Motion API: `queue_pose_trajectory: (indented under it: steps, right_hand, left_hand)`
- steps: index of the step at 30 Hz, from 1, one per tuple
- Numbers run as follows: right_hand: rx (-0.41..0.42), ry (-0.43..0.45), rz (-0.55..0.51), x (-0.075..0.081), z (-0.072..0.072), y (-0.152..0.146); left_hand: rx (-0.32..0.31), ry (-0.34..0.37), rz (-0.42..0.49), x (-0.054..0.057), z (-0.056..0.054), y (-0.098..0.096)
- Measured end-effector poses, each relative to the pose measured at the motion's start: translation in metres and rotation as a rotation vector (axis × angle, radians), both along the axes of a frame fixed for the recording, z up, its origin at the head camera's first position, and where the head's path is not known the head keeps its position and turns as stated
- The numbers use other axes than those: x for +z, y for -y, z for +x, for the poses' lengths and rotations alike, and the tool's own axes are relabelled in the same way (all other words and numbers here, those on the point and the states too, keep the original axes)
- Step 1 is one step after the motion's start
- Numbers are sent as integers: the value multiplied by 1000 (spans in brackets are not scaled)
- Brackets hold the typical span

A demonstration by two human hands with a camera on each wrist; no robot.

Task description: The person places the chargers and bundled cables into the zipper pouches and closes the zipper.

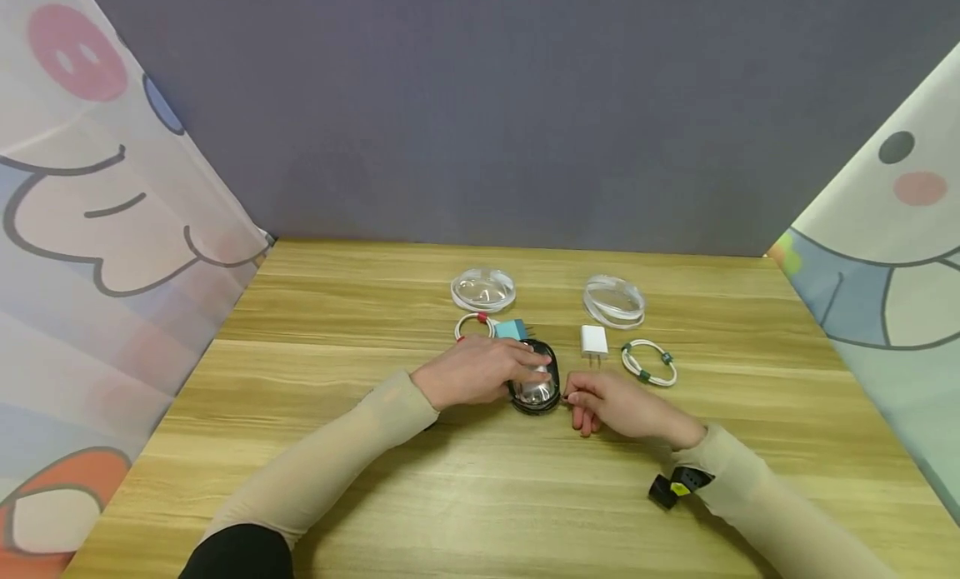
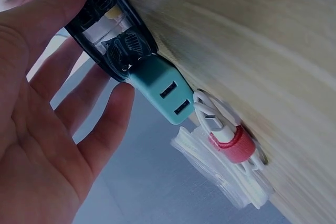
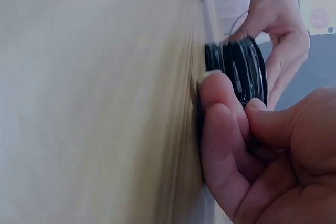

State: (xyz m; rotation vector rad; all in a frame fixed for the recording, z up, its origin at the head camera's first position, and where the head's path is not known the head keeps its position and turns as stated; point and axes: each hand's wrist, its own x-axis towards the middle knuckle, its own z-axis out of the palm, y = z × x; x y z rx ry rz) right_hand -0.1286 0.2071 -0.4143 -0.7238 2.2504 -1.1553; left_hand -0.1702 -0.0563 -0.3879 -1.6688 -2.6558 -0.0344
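Note:
A black cable is wound round a clear rounded case (image 1: 537, 393), which stands on the table. My left hand (image 1: 480, 371) holds this wound case from above and the left, its thumb on one side and its fingers across the other. In the left wrist view the black cable (image 2: 142, 22) rings the clear plastic next to a teal charger (image 2: 160, 87). Close on the case's right side, my right hand (image 1: 615, 402) pinches a bit of the black cable between thumb and forefinger. Its fingertips mostly hide the pinched part. The right wrist view shows the stacked black turns (image 3: 241, 69) just beyond the thumb.
A white cable coil with red straps (image 1: 475, 319) lies left of the teal charger. To the right are a white charger (image 1: 594, 341) and a white coil with green straps (image 1: 649, 363). Behind them sit two clear round cases with white rims, left (image 1: 483, 291) and right (image 1: 613, 301).

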Motion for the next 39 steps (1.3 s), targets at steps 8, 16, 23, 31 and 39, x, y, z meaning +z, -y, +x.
queue_pose_trajectory:
  steps: [8, 16, 23, 31, 39]
  right_hand:
    - [-34, 210, -108, 2, 13, 11]
    - [-101, 179, -121, 0, 8, 6]
    - [-159, 160, -138, -2, 2, 0]
    - [-285, 99, -138, -5, -8, -3]
    - [-307, 42, -85, -8, -22, 2]
  left_hand:
    - [-8, -10, 15, 1, 0, 1]
    - [-15, -61, -13, -2, 4, 3]
    - [-18, -142, -7, -3, 3, 2]
    - [-22, -119, 24, -4, 3, 2]
    - [-50, -85, 17, -2, 3, 0]
